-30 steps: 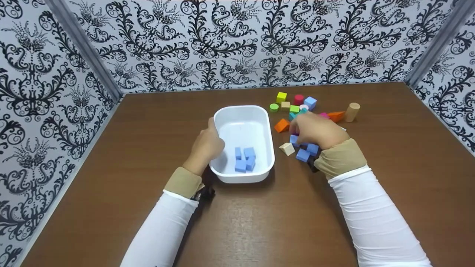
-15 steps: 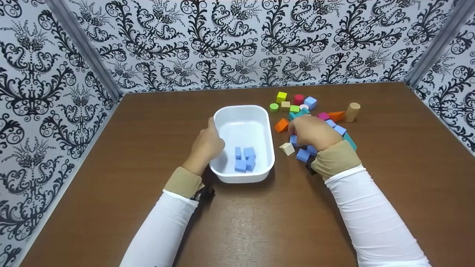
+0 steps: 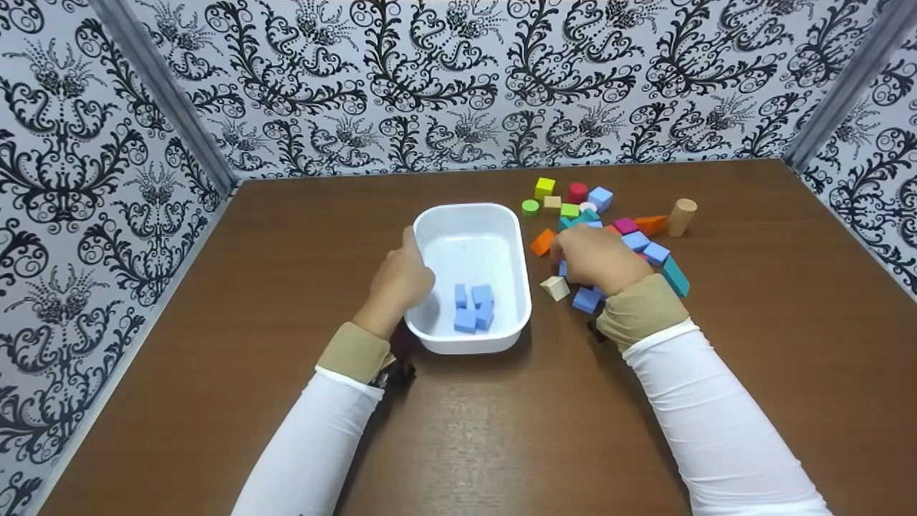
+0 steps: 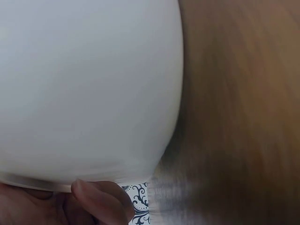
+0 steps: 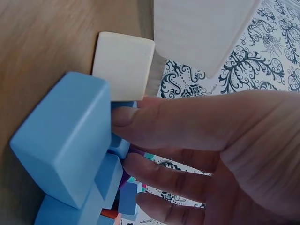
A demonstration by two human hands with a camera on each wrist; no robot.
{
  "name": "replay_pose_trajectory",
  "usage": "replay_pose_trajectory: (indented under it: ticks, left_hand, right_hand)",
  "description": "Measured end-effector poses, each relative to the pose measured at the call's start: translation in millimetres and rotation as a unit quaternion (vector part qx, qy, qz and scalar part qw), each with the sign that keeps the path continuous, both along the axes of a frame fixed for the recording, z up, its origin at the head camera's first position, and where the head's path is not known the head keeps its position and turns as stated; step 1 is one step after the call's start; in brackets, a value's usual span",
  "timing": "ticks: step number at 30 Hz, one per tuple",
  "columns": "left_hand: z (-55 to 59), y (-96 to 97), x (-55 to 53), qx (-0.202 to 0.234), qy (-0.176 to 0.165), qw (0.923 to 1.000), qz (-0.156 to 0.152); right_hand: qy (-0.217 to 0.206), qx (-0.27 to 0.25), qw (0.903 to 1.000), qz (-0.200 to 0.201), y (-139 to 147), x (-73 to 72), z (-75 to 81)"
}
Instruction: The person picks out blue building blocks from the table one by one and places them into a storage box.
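Note:
My left hand grips the left wall of a white plastic container, its thumb showing at the rim in the left wrist view. Several blue blocks lie in the container's near end. To the right, my right hand reaches down into a group of coloured blocks. Its thumb and index finger pinch a blue block, mostly covered by the thumb. Beside the fingertips are a cream wedge-shaped block and a larger-looking blue block.
Behind the right hand stand a yellow cube, a red cylinder and several small blocks. An orange block lies between container and hand. A wooden cylinder stands upright farther right, near a teal block. Patterned walls enclose the brown table.
My right hand has shifted a little left, uncovering blue, pink and teal blocks on its right side, and its fingers have come together at a blue block. My left hand and the container stay put.

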State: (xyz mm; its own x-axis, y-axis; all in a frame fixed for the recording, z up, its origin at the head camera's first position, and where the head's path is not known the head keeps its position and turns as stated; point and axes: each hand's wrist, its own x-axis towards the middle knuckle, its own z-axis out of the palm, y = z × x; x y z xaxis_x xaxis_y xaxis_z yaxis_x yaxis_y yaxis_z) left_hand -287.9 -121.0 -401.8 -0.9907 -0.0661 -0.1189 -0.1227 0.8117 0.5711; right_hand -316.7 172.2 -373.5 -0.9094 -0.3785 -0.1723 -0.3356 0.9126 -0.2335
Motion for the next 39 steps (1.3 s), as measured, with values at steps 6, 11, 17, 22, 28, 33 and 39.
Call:
replay_pose_trajectory:
  ticks: [6, 11, 17, 22, 28, 33, 39]
  left_hand:
    - [0.2, 0.2, 0.4, 0.002, -0.001, 1.0, 0.001]
    - [0.8, 0.5, 0.9, 0.004, 0.0, 1.0, 0.0]
    - [0.7, 0.4, 0.6, 0.002, -0.001, 1.0, 0.0]
    - [0.1, 0.0, 0.1, -0.001, -0.001, 1.0, 0.001]
    - [-1.0, -0.4, 0.4, 0.006, 0.001, 1.0, 0.001]
    - [-0.6, -0.3, 1.1, 0.01, 0.003, 0.9999, -0.003]
    - [0.5, -0.2, 1.7, 0.01, 0.002, 0.9999, -0.002]
  right_hand:
    - [0.001, 0.01, 0.9999, -0.009, -1, 0.1, -0.8]
    - [0.019, 0.022, 0.9995, -0.008, -1, 1.4, -0.8]
    - [0.025, 0.027, 0.9993, 0.004, -1, 1.6, -1.4]
    - [0.016, 0.024, 0.9996, 0.003, -1, 2.9, -0.3]
    - [-0.003, 0.023, 0.9996, -0.015, -1, 3.9, 2.7]
    - [-0.004, 0.013, 0.9997, -0.018, 0, 3.9, 5.5]
    - [0.006, -0.008, 0.9999, -0.009, 2, 4.1, 8.6]
